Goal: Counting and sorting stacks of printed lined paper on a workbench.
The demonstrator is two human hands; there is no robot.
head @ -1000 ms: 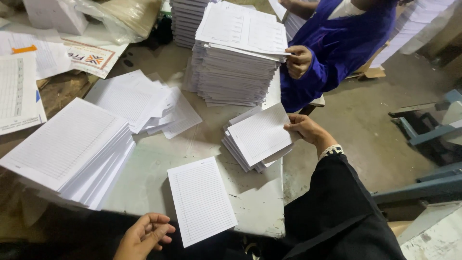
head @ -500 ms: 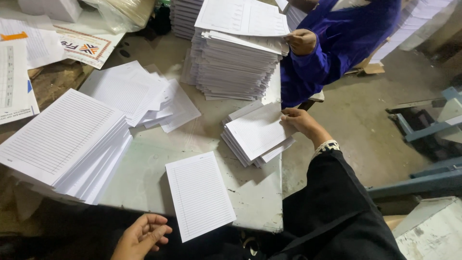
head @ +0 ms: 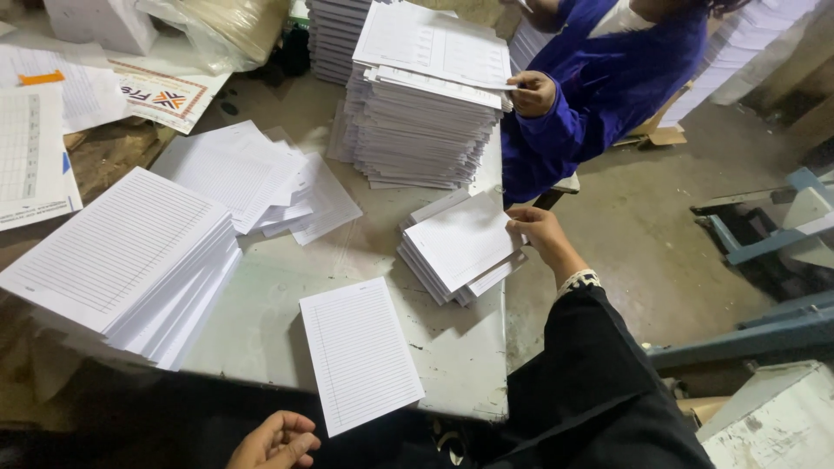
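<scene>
Right hand (head: 537, 232) shifted; fingertips seemingly behind small stack (head: 460, 247).

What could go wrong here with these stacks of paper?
The small stack under the right hand is fanned and overhangs the table edge, so sheets could slide off. The lined sheet near the left hand also pokes past the near edge. The co-worker's tall pile looks uneven and might topple.

I count four paper stacks: a ruled stack (head: 117, 260), a tall stack (head: 430, 104), a fanned pile (head: 252, 178), a small stack (head: 460, 247); one single ruled sheet (head: 360, 352)
</scene>
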